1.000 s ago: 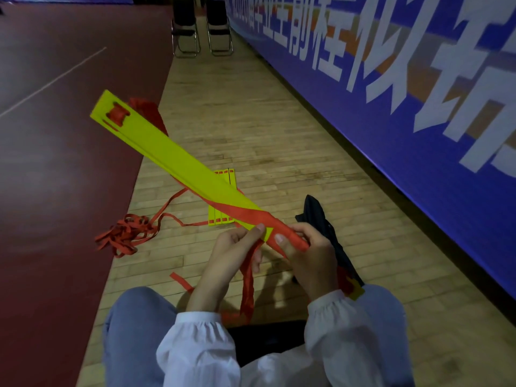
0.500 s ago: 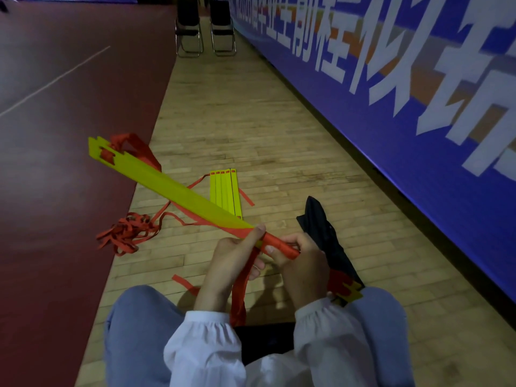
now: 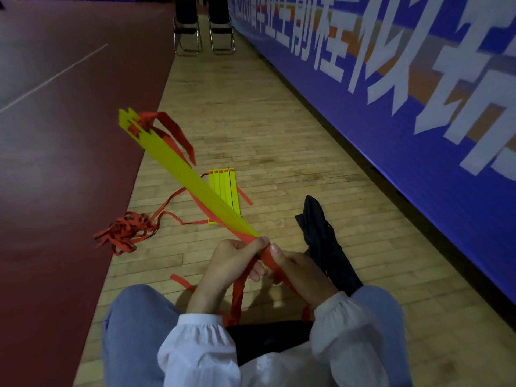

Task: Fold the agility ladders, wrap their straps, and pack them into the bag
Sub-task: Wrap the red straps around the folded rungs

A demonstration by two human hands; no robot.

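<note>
A stack of yellow ladder rungs (image 3: 178, 169) points up and to the left from my hands, with red strap ends (image 3: 170, 129) hanging at its far tip. My left hand (image 3: 237, 261) pinches the near end of the stack. My right hand (image 3: 296, 269) grips the red strap (image 3: 268, 256) wound around that same end. More strap (image 3: 237, 300) hangs down between my knees. A second folded set of yellow rungs (image 3: 226, 191) lies flat on the wooden floor. The black bag (image 3: 324, 241) lies crumpled on the floor just right of my hands.
A tangle of loose red strap (image 3: 125, 230) lies on the floor to the left, at the edge of the dark red court surface (image 3: 55, 191). A blue banner wall (image 3: 405, 121) runs along the right. Two folding chairs (image 3: 203, 26) stand at the far end.
The yellow stack has swung, with its far tip dipping and then rising more upright. My hands have closed together at its near end, with the strap wound tighter there.
</note>
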